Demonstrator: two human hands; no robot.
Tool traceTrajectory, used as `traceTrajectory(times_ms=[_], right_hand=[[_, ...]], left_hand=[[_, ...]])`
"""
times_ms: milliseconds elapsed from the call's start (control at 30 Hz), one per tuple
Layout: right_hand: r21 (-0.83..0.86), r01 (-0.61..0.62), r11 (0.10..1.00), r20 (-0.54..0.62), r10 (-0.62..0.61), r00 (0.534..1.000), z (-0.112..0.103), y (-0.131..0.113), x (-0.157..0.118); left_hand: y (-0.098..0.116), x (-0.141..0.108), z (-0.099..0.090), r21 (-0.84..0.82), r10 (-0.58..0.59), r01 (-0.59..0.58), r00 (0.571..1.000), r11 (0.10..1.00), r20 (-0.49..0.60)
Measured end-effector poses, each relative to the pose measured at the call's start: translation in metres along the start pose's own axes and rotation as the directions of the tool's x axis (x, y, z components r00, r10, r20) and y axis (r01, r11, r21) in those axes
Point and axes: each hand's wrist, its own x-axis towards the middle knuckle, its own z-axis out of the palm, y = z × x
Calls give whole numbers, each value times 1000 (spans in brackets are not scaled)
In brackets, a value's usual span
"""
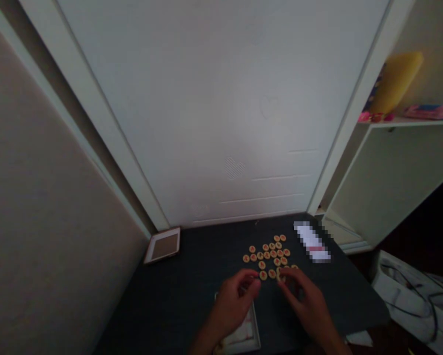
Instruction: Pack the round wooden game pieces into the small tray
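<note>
Round wooden Chinese chess pieces (267, 255) with red and dark markings lie in a loose cluster on a dark table (192, 276). My right hand (306, 297) pinches one tilted chess piece (279, 274) between thumb and finger at the cluster's near edge. To the left, my left hand (235, 299) curves its fingers toward the thumb, with a small gap and nothing visible between the tips. Just beyond those tips lies another piece (263, 275). Beneath my left forearm is a pale, shallow tray or box (256, 328), mostly covered; its contents are unclear.
A framed flat item (165, 245) lies at the table's back left corner. On the right is a blurred-out white strip (312, 241). A white panel (221, 123) rises behind the table. Beyond the right edge stands a white box with cables (410, 296), below a shelf (410, 121).
</note>
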Motion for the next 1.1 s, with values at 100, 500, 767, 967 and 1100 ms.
traceTrajectory(times_ms=[100,500,767,967,1100], right_hand=[[102,113,988,30,-117,993,27,-38,1],[238,87,967,21,-94,995,71,-71,-17],[490,-194,850,177,121,977,83,-84,-8],[513,-283,810,239,182,954,91,-88,-5],[510,-309,802,239,213,947,89,-81,-4]], left_hand=[[2,-7,2,-165,-24,21,1000,986,-13],[-15,-27,-14,-293,-98,65,991,954,-97],[-8,-44,-36,-176,-72,51,990,983,-118],[-12,-57,-40,-140,-15,-4,990,990,-137],[-21,-61,-51,-32,-15,9,979,999,-202]])
